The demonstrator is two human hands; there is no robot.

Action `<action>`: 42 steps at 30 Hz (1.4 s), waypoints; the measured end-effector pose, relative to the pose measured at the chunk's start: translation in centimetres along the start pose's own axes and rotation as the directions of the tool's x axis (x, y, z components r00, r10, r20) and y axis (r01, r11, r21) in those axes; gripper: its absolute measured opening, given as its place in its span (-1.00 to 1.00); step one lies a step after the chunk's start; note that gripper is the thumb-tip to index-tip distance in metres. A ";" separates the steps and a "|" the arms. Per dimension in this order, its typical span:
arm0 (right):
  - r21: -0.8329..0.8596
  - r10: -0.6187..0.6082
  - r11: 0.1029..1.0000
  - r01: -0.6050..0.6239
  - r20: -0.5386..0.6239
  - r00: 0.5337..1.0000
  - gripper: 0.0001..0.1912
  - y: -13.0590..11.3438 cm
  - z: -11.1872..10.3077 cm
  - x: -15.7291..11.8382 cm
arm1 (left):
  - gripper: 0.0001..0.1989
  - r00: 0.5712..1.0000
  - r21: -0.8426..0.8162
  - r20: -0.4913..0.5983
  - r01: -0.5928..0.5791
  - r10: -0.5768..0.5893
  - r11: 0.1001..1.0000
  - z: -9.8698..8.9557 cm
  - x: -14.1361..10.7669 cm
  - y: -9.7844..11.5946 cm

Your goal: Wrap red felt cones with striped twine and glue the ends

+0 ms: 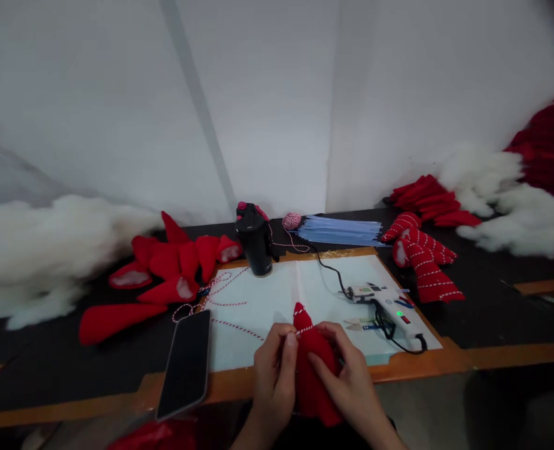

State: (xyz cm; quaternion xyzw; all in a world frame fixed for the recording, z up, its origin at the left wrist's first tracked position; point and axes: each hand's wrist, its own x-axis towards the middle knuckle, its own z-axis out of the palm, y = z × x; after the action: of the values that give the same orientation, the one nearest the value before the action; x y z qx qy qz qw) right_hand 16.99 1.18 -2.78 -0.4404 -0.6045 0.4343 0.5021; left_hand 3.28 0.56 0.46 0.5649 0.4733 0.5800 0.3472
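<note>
A red cloth cone points away from me at the front edge of the board, its tip up. Red-and-white twine crosses it near the tip. My left hand pinches that twine between thumb and fingertips at the cone's left side. Wrapped round the cone's right side, my right hand grips the cloth. More striped twine lies loose on the pale board to the left. A white glue gun with a green light rests on the right, beside scissors.
A phone overhangs the front left edge. Behind stand a black bottle, a twine ball and bluish sticks. Red cones and white stuffing lie left; twine-wrapped cones and more stuffing lie right.
</note>
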 end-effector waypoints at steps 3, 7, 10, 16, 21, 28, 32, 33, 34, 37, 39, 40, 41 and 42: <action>0.073 0.065 0.995 -0.064 -0.006 0.998 -0.72 -0.5 0.0 0.1 | -0.74 0.997 0.072 0.047 -0.072 0.068 0.995 -0.1 -0.2 0.6; 0.416 0.201 0.885 -0.208 0.060 0.978 -0.60 -0.9 -0.5 0.2 | -0.71 1.000 0.108 0.031 -0.011 0.008 0.994 -0.4 -0.5 -0.3; 0.627 0.284 0.687 -0.367 0.233 0.930 -0.56 -0.8 -0.8 0.1 | -0.69 0.996 0.099 0.057 0.057 -0.062 0.993 -0.3 -0.6 -1.3; 0.437 0.197 0.869 -0.231 0.121 0.973 -0.56 0.3 -0.4 -0.5 | -0.70 0.991 0.079 0.117 0.059 -0.068 0.995 0.2 -0.7 -1.6; 0.453 0.228 0.851 -0.267 0.140 0.964 -0.50 0.2 -0.5 -0.6 | -0.72 0.986 0.070 0.154 0.053 -0.064 0.996 0.4 -0.8 -2.0; 0.603 0.259 0.725 -0.333 0.209 0.943 -0.66 -0.3 -0.3 -0.2 | -0.72 0.986 0.066 0.131 0.094 -0.102 0.993 0.5 -1.2 -2.2; 0.372 0.149 0.910 -0.181 0.115 0.982 -0.66 -0.3 -0.2 -0.3 | -0.73 0.988 0.060 0.121 0.094 -0.100 0.994 0.9 -1.3 -2.3; 0.331 0.114 0.932 -0.147 0.118 0.986 -0.64 -0.3 -0.2 -0.3 | -0.74 0.987 0.060 0.129 0.089 -0.096 0.994 0.9 -1.3 -2.4; 0.306 0.091 0.944 -0.126 0.125 0.988 -0.63 -0.3 -0.3 -0.4 | -0.74 0.986 0.064 0.136 0.086 -0.094 0.994 0.9 -1.3 -2.4; 0.387 0.147 0.904 -0.181 0.117 0.982 -0.58 -0.4 -0.4 -0.4 | -0.75 0.986 0.070 0.129 0.093 -0.101 0.993 0.9 -1.5 -2.5; 0.541 0.232 0.801 -0.256 0.115 0.966 -0.54 -0.4 -0.5 -0.4 | -0.76 0.987 0.055 0.111 0.107 -0.112 0.993 0.9 -1.7 -2.6; 0.606 0.264 0.744 -0.282 0.120 0.957 -0.55 -0.4 -0.4 -0.4 | -0.75 0.987 0.045 0.103 0.116 -0.120 0.992 0.8 -1.8 -2.7; 0.651 0.288 0.697 -0.301 0.130 0.949 -0.56 -0.4 -0.4 -0.4 | -0.75 0.987 0.033 0.098 0.128 -0.130 0.991 0.8 -1.9 -2.8; 0.676 0.305 0.666 -0.315 0.138 0.942 -0.56 -0.5 -0.4 -0.4 | -0.74 0.985 0.020 0.097 0.141 -0.143 0.990 0.8 -2.0 -2.9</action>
State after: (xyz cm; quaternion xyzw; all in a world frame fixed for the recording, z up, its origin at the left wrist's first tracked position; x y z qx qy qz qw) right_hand 17.37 0.67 -2.37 -0.3154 -0.3188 0.7091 0.5442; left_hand 3.94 -0.31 -2.95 0.5597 0.4984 0.5223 0.4069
